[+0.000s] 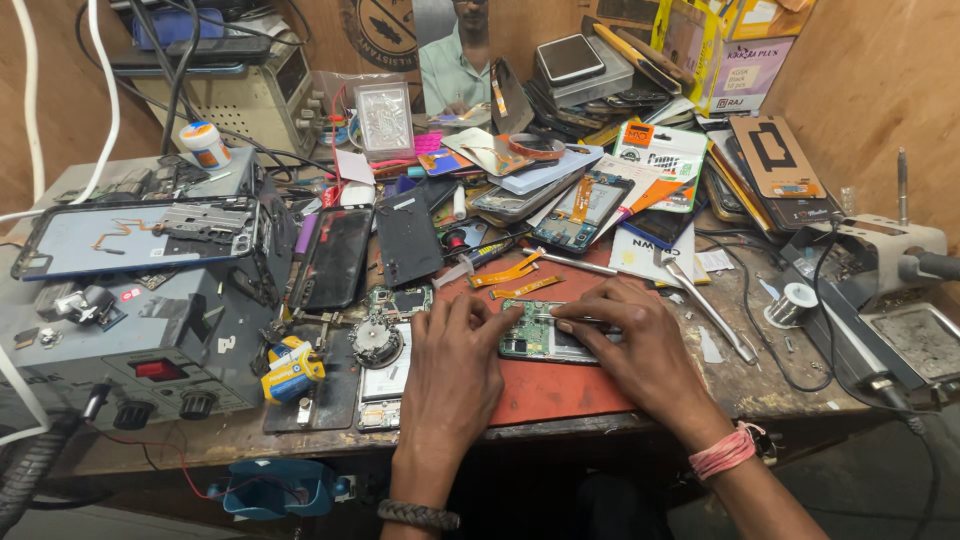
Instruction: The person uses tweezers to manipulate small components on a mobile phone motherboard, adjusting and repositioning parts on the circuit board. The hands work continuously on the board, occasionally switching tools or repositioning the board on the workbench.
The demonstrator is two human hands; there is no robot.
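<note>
At a crowded repair surface (760, 385), 2 bare hands work an opened phone (540, 335) lying on a red mat (560, 385). The left hand (455, 365) rests flat beside the phone, its fingertips pressing the left edge of the exposed green circuit board, fingers spread and gripping nothing. The right hand (630, 345) has thumb and forefinger pinched together on a thin metal tool (580, 320), apparently tweezers, laid across the board. The step looks like fine work on the board's parts — steadying with 1 hand, picking with the other. Any next move calls for a light, steady touch. Orange flex cables (510, 275) lie just beyond; a solder spool (797, 303) sits well to the right.
</note>
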